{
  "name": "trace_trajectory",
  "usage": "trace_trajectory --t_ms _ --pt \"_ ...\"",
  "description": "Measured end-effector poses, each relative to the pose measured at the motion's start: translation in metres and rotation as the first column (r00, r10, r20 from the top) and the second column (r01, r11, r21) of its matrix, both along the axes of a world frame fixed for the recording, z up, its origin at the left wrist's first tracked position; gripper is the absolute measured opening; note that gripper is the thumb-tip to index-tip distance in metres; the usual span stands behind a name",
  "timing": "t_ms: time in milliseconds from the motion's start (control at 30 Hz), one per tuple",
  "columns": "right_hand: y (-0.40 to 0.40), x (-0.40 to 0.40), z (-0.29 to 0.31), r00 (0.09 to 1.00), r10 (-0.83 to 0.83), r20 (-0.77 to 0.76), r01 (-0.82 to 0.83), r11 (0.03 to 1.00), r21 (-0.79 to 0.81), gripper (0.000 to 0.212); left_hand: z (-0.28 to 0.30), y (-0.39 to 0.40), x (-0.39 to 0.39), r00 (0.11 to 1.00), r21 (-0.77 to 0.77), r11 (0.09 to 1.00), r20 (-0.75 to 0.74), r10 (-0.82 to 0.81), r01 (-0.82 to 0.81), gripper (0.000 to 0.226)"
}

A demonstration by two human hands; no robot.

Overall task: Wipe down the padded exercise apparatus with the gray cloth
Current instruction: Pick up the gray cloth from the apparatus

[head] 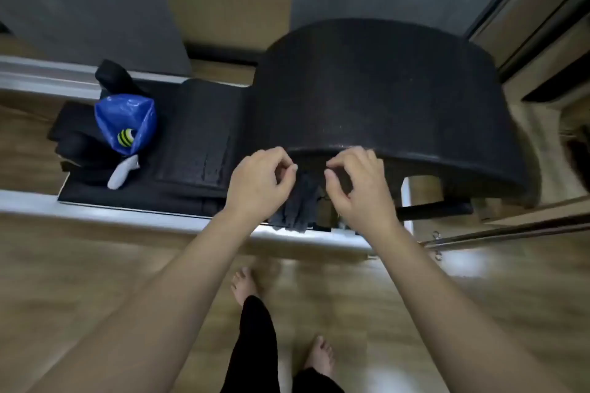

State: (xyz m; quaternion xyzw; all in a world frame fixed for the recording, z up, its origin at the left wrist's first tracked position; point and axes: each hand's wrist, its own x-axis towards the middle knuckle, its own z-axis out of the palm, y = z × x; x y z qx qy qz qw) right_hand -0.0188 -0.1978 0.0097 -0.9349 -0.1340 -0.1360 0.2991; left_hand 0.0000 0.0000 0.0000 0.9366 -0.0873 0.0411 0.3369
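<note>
While both arms are reached forward, the gray cloth (298,204) is held up between the two hands just below the near rim of the arched black pad (383,89). On the left hand (260,183) the thumb and forefinger are pinched on the cloth's upper left edge, the remaining fingers (281,156) curled. On the right hand (364,188) the thumb and forefinger are likewise curled toward the cloth's upper right edge; actual contact on that side cannot be told, as the frame is blurred. The cloth is seen hanging in dark, limp vertical folds, its lower edge reaching the near silver rail (134,210) of the apparatus. The arched pad is noted as dark, finely textured and dull, with an opening beneath the arch. A flat black padded section (198,137) adjoins it toward the left end. On that left end a blue bag (126,115) with a yellow-and-black striped item and a white object (123,171) are recorded. Bare feet (244,284) are seen on the wooden floor (79,265).
</note>
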Motion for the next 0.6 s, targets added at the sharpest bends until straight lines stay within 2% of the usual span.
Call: trace_trajectory --t_ms 100,233,333,400,467,533,600 --pt "0.004 -0.027 -0.074 0.997 0.079 -0.009 -0.079 0.997 0.005 0.012 -0.067 -0.01 -0.025 0.997 -0.007 0.998 -0.041 0.065 -0.065 0.013" --pt "0.009 -0.039 -0.183 0.978 0.071 -0.194 -0.065 0.997 0.039 0.013 -0.169 -0.016 -0.038 0.98 -0.024 0.992 -0.158 0.118 -0.123 0.016" --pt "0.02 -0.024 -0.263 0.869 -0.028 -0.493 0.132 0.975 0.177 0.026 -0.247 -0.026 -0.023 0.928 0.01 0.99 -0.346 0.134 -0.139 0.024" --pt "0.028 -0.005 -0.311 0.782 -0.084 -0.618 0.285 0.93 0.234 0.033 -0.296 -0.033 -0.003 0.881 0.025 0.985 -0.444 0.165 -0.172 0.042" --pt "0.036 0.017 -0.346 0.724 -0.095 -0.683 0.422 0.844 0.33 0.026 -0.331 -0.037 0.019 0.847 -0.015 0.967 -0.487 0.215 -0.254 0.065" --pt "0.043 0.029 -0.373 0.704 -0.09 -0.705 0.512 0.752 0.415 0.019 -0.361 -0.04 0.034 0.838 -0.031 0.956 -0.49 0.241 -0.293 0.067" --pt "0.049 0.034 -0.388 0.697 -0.091 -0.712 0.546 0.711 0.443 0.018 -0.381 -0.04 0.045 0.852 0.049 0.959 -0.447 0.271 -0.279 0.072"
